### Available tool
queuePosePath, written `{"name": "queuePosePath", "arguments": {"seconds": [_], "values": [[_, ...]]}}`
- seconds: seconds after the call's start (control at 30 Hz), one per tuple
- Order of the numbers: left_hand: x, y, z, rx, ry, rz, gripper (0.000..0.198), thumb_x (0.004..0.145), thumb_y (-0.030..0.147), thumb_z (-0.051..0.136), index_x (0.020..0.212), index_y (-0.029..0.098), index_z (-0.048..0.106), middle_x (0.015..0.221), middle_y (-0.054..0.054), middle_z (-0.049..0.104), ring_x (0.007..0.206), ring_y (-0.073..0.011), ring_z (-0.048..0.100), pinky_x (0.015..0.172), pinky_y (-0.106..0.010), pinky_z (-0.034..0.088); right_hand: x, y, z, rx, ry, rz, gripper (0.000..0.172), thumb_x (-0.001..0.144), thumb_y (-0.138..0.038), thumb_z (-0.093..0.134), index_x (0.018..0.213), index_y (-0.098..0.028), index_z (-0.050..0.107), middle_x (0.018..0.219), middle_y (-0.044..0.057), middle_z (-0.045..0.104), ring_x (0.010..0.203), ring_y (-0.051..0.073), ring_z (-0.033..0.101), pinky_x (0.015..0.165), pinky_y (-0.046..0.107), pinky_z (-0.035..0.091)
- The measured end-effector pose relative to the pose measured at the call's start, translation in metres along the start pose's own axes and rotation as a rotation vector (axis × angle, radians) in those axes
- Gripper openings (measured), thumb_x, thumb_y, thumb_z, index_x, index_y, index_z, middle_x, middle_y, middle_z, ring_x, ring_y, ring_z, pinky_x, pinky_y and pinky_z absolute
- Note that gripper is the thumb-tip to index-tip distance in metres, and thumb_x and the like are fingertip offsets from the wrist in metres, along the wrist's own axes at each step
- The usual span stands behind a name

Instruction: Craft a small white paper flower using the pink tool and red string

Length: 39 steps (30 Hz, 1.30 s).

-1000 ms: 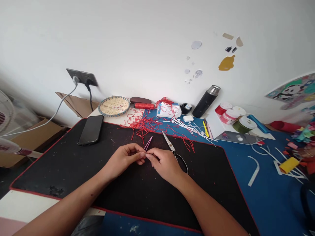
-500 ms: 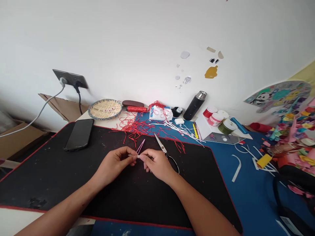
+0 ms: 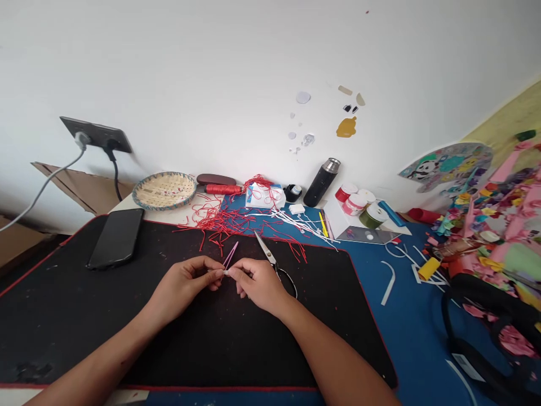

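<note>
Over the black mat (image 3: 84, 316) my left hand (image 3: 186, 282) and my right hand (image 3: 258, 282) meet fingertip to fingertip. Both pinch a small white piece (image 3: 226, 272) between them. A pair of pink tweezers (image 3: 230, 255) sticks up and away from the pinch; which hand holds it I cannot tell. Steel scissors (image 3: 270, 260) lie on the mat just behind my right hand, blades pointing away.
Red cord scraps (image 3: 220, 220) and white strips (image 3: 296, 219) litter the mat's far edge. A phone (image 3: 115, 237) lies at left, a woven basket (image 3: 164, 190) behind it. A black flask (image 3: 321, 181), paint jars (image 3: 357, 203) and colourful paper crafts (image 3: 494, 225) stand at right.
The camera has turned to the right, so everything has slid left in view. My hands keep the same pinch on the small white piece.
</note>
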<state>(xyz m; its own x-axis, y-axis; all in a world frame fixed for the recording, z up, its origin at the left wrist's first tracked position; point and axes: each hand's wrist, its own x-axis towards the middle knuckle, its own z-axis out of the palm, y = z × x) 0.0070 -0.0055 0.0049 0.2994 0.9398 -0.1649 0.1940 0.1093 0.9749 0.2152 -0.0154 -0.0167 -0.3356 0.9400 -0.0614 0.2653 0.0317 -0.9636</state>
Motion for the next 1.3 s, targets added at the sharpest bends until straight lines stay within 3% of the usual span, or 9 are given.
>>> {"name": "queuePosePath", "arguments": {"seconds": [0.17, 0.3, 0.4, 0.5, 0.7, 1.0, 1.3], "values": [[0.0, 0.006, 0.0, -0.041, 0.052, -0.027, 0.04, 0.071, 0.059, 0.083, 0.078, 0.02, 0.078, 0.07, -0.003, 0.074, 0.067, -0.02, 0.064, 0.068, -0.029, 0.052, 0.007, -0.005, -0.005, 0.164, 0.065, 0.074, 0.033, 0.098, -0.048, 0.062, 0.088, -0.017, 0.069, 0.059, -0.004, 0.06, 0.046, 0.01, 0.056, 0.046, 0.02, 0.043], [-0.001, 0.01, 0.0, -0.058, 0.064, -0.043, 0.042, 0.068, 0.061, 0.085, 0.078, 0.02, 0.078, 0.071, -0.003, 0.074, 0.067, -0.0202, 0.065, 0.068, -0.029, 0.052, 0.011, -0.012, -0.03, 0.077, 0.179, 0.076, 0.03, 0.099, -0.044, 0.059, 0.092, -0.017, 0.071, 0.06, -0.004, 0.061, 0.045, 0.01, 0.056, 0.045, 0.02, 0.041], [0.0, 0.011, 0.0, -0.061, 0.064, -0.057, 0.047, 0.065, 0.066, 0.085, 0.076, 0.021, 0.079, 0.071, -0.004, 0.074, 0.066, -0.0209, 0.065, 0.067, -0.03, 0.053, 0.012, -0.018, -0.063, -0.166, 0.23, 0.078, 0.024, 0.101, -0.036, 0.057, 0.091, -0.019, 0.071, 0.064, -0.003, 0.065, 0.049, 0.01, 0.059, 0.053, 0.021, 0.045], [0.0, 0.011, 0.001, -0.082, 0.051, -0.085, 0.05, 0.064, 0.069, 0.085, 0.076, 0.021, 0.079, 0.07, -0.004, 0.074, 0.066, -0.0213, 0.065, 0.067, -0.03, 0.053, 0.012, -0.022, -0.099, -0.641, 0.239, 0.106, 0.021, 0.103, -0.034, 0.057, 0.098, -0.022, 0.074, 0.075, -0.002, 0.073, 0.062, 0.013, 0.066, 0.064, 0.024, 0.047], [0.0, 0.012, 0.001, -0.109, 0.031, -0.132, 0.051, 0.061, 0.071, 0.086, 0.073, 0.022, 0.078, 0.068, -0.003, 0.073, 0.066, -0.0217, 0.064, 0.067, -0.03, 0.053, 0.023, -0.023, -0.146, -0.896, 0.27, 0.194, 0.011, 0.098, -0.024, 0.065, 0.097, -0.022, 0.076, 0.091, 0.003, 0.079, 0.085, 0.02, 0.07, 0.071, 0.028, 0.042], [0.005, 0.008, 0.003, -0.148, 0.029, -0.2, 0.052, 0.056, 0.072, 0.087, 0.071, 0.022, 0.08, 0.066, -0.003, 0.071, 0.064, -0.0218, 0.063, 0.064, -0.03, 0.053, 0.046, -0.008, -0.155, -1.142, 0.122, 0.269, 0.007, 0.096, -0.024, 0.07, 0.099, -0.02, 0.075, 0.107, 0.008, 0.076, 0.095, 0.024, 0.07, 0.075, 0.03, 0.041], [0.008, 0.004, 0.004, -0.151, 0.017, -0.225, 0.052, 0.056, 0.072, 0.087, 0.072, 0.022, 0.082, 0.066, -0.004, 0.072, 0.063, -0.022, 0.064, 0.063, -0.03, 0.053, 0.054, -0.015, -0.151, -1.223, -0.006, 0.243, 0.017, 0.095, -0.013, 0.059, 0.092, -0.018, 0.074, 0.101, 0.013, 0.077, 0.091, 0.026, 0.071, 0.073, 0.031, 0.04]]}}
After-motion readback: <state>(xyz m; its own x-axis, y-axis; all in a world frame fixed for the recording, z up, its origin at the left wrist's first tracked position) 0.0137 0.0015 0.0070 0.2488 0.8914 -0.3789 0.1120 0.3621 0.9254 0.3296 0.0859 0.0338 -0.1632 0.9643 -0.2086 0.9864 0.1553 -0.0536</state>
